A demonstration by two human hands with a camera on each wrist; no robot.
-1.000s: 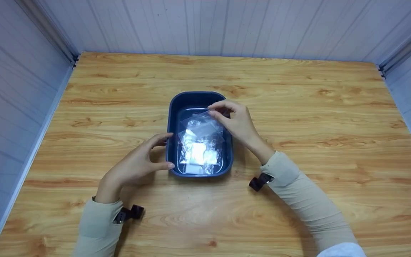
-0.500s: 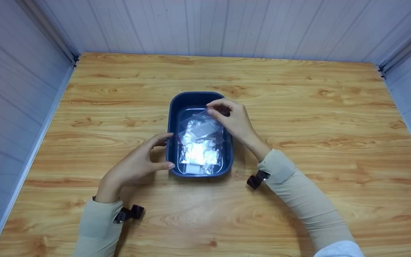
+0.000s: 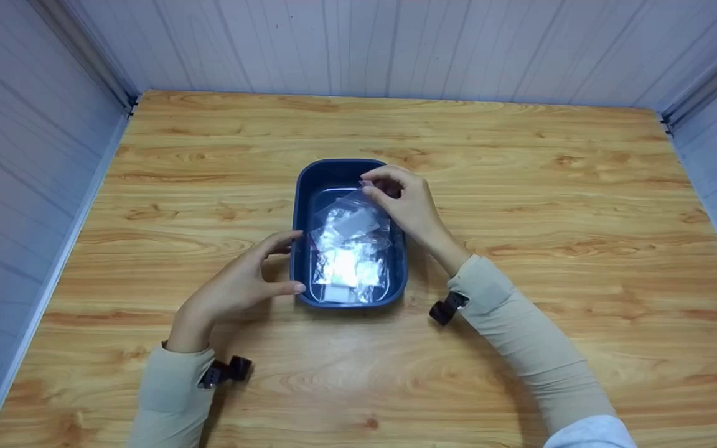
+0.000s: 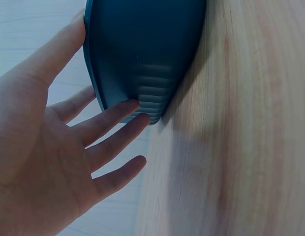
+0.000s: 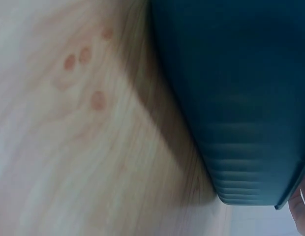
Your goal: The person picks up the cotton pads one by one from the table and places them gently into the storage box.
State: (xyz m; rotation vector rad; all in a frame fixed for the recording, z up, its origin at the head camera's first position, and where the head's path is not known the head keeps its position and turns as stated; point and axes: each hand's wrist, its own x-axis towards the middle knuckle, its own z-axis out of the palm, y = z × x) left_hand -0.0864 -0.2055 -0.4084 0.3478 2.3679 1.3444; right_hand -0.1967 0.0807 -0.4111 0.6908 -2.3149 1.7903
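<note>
A dark blue plastic bin (image 3: pixel 337 172) with rounded corners stands on the wooden table, holding several clear plastic bags (image 3: pixel 337 264) with white pieces showing through the glare. Over its right rim reaches my right hand (image 3: pixel 413 202), thumb and fingertips pinching the upper corner of a clear plastic bag (image 3: pixel 357 222). My left hand (image 3: pixel 237 270) is at the bin's left side, with thumb and fingertips on the rim. In the left wrist view, its other fingers (image 4: pixel 118 140) spread along the ribbed outer wall. The right wrist view shows mostly the bin's outer side (image 5: pixel 241 98), the hand only at the edge.
Wood-grain tabletop (image 3: pixel 551 186) surrounds the bin on all sides. Pale panelled walls (image 3: pixel 358 46) bound the table at the back, left and right. Each wrist carries a small dark camera mount (image 3: pixel 224 372) sticking out from its sleeve.
My right hand has shifted slightly away from me and to the left, drawing the pinched bag's corner toward the bin's far end. My left hand and the bin have stayed put.
</note>
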